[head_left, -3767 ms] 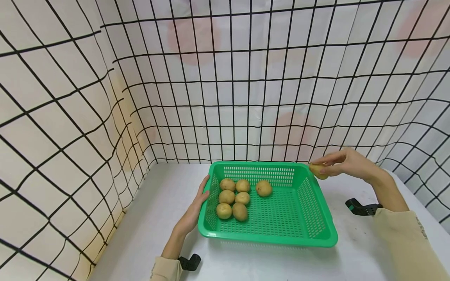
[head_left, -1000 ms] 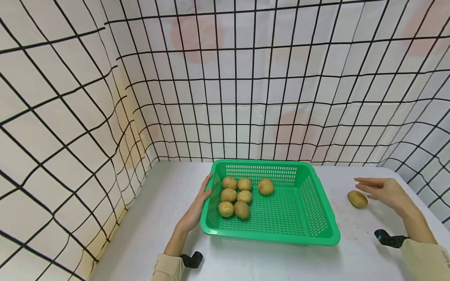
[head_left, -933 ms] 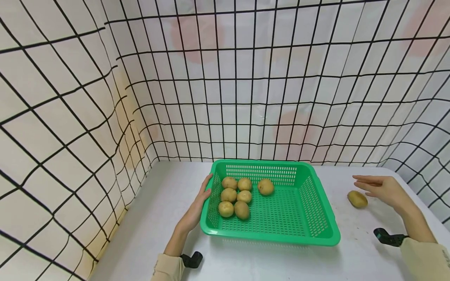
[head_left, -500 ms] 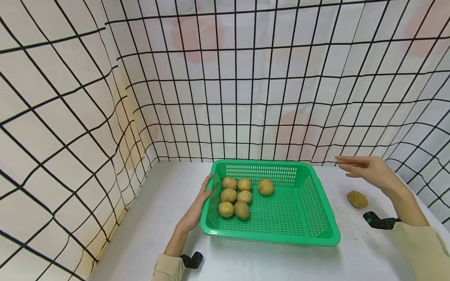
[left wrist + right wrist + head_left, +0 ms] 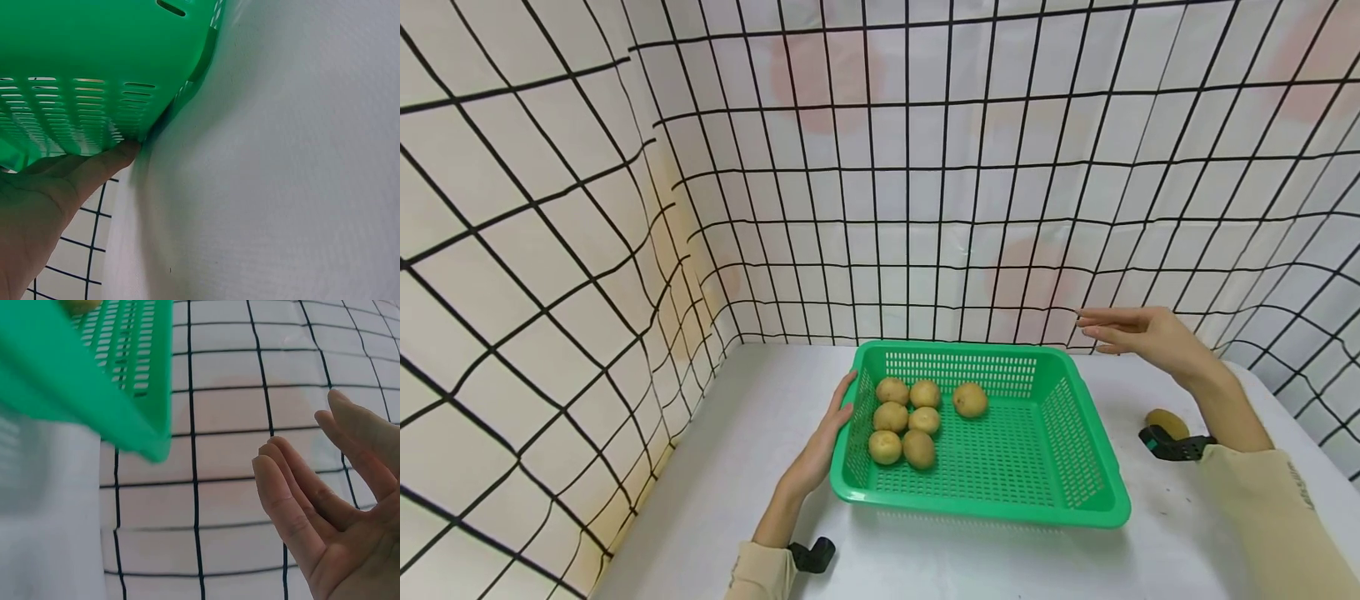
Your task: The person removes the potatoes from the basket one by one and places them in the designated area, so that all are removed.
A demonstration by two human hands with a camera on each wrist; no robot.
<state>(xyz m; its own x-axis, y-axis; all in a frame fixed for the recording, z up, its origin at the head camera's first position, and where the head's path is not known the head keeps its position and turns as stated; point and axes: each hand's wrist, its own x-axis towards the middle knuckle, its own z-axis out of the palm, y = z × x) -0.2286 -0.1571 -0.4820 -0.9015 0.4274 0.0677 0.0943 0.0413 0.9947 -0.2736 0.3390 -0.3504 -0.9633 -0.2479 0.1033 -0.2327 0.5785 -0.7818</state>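
Observation:
A green plastic basket [image 5: 992, 510] stands on the white table, with several potatoes [image 5: 891, 417] grouped in its left half. One potato [image 5: 970, 400] sits a little apart from them, towards the basket's middle. My left hand [image 5: 812, 450] rests against the basket's left side, its fingers fairly straight; in the left wrist view its fingers [image 5: 103, 167] touch the outer slotted wall. My right hand [image 5: 1150, 333] is raised beyond the basket's back right corner, fingers extended, holding nothing. A single potato [image 5: 1167, 422] lies on the table right of the basket, partly hidden behind the right wrist's black camera.
Black netting [image 5: 955, 192] over white sheeting closes off the back and both sides. Bare white table surface [image 5: 752, 400] shows to the left of the basket. Black wrist cameras [image 5: 812, 554] protrude from both wrists.
Earlier the right hand held a potato at the basket's right rim; that potato now lies on the table to the right. The emptied hand has risen and moved back left. The left hand stays put.

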